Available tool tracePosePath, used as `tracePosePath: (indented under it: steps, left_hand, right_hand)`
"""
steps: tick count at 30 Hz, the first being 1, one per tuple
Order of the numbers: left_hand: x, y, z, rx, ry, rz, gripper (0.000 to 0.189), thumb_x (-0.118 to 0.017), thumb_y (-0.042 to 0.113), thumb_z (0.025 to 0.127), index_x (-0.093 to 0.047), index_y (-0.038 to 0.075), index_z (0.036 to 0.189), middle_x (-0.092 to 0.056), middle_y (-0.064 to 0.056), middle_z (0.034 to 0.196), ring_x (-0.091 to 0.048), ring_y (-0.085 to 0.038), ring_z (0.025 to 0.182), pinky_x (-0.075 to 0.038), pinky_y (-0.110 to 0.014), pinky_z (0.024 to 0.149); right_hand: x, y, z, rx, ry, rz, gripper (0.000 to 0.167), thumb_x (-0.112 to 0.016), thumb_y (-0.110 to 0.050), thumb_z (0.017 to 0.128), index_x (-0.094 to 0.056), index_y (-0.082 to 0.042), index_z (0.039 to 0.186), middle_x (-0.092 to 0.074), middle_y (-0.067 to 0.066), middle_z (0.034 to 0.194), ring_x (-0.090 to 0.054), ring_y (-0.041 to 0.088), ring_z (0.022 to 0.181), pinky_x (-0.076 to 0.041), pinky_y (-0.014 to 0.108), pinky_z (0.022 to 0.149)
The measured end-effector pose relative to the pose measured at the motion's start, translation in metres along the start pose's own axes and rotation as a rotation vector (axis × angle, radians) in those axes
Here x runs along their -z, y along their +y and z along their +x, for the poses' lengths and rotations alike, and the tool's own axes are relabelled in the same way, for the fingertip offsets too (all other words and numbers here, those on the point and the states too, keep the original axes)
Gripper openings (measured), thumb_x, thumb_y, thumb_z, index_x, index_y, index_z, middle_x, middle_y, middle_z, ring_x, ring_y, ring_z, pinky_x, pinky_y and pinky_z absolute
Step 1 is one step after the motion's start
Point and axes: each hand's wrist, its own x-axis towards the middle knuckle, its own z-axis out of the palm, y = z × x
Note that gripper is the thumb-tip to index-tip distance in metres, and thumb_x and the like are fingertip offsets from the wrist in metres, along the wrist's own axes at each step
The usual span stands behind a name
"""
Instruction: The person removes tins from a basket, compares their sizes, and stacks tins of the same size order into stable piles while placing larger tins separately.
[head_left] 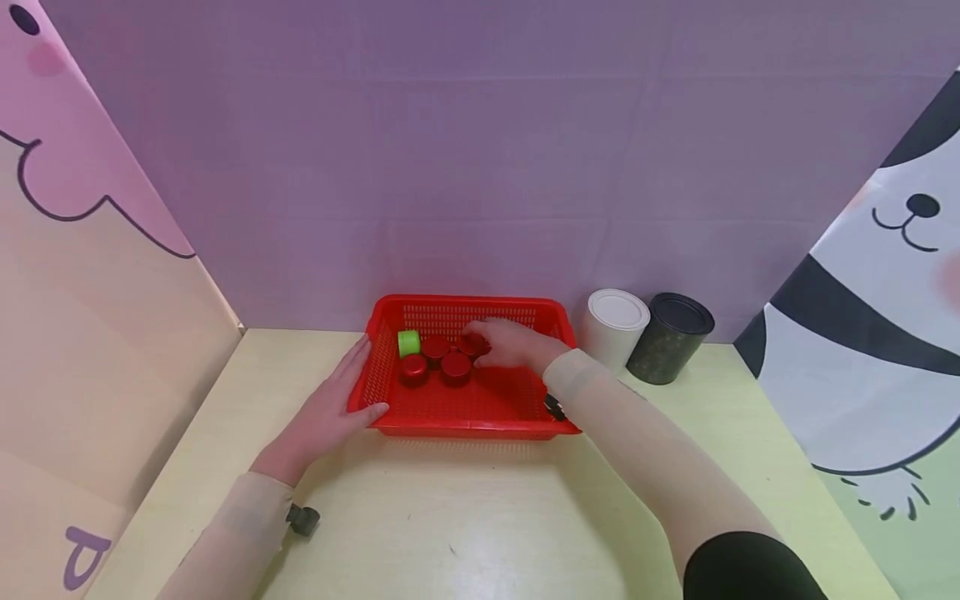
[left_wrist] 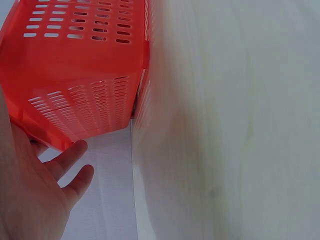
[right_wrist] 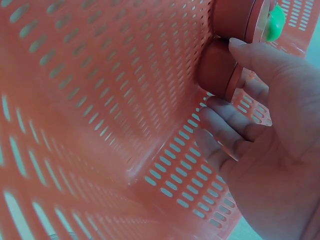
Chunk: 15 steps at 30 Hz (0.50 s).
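Observation:
A red plastic basket point(head_left: 510, 423) stands at the back of the table. Inside, toward its left and middle, are several small red round jars point(head_left: 456, 367) and a green cylindrical piece point(head_left: 408, 343). My left hand point(head_left: 333, 408) rests along the basket's left rim with fingers extended outside it, the thumb over the front left corner. My right hand point(head_left: 513, 343) reaches in over the right side. In the right wrist view its thumb and fingers pinch the lower red jar point(right_wrist: 215, 70), beside another red jar point(right_wrist: 232, 20).
To the right of the basket stand a white lidded canister point(head_left: 617, 329) and a dark lidded canister point(head_left: 670, 337), side by side. A purple wall covering point(head_left: 487, 167) rises behind the table point(head_left: 450, 517), with printed panels on both sides.

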Motion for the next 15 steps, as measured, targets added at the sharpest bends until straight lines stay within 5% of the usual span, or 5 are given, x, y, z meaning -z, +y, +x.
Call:
tracePosePath:
  steps: [15]
  left_hand:
    - [0.0001, 0.0024, 0.0001, 0.023, -0.007, -0.006, 0.112, -0.082, 0.041, 0.097, -0.010, 0.022, 0.180, -0.009, 0.001, 0.186, -0.020, -0.035, 0.168, -0.053, -0.066, 0.111]
  right_hand:
    - [-0.0042, 0.0042, -0.0019, -0.045, -0.009, 0.171, 0.063, -0.094, -0.021, 0.090, -0.056, -0.023, 0.140, -0.067, -0.002, 0.128, -0.064, 0.021, 0.120, -0.061, 0.040, 0.105]
